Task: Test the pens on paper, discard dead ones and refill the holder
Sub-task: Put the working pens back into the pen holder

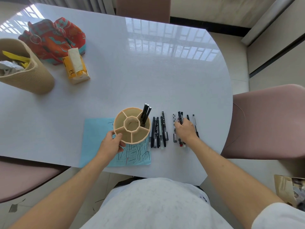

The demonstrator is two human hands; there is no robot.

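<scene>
We see the pen holder (132, 125) on the scribbled blue paper (99, 139), three black pens (146, 113) in one compartment (others look bare). Our left hand (112, 144) grips its rim; our right hand (184, 128) curls over loose pens (179, 128) on the counter (148, 80).

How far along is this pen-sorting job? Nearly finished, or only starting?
Testing looks largely done: the blue paper is covered with scribbles. Refilling has only begun: three black pens stand in one compartment of the holder, whose other compartments look empty. The left hand grips the holder's rim while the right hand reaches into the right-hand row of pens. Another row lies beside the holder. Which are dead cannot be told.
</scene>
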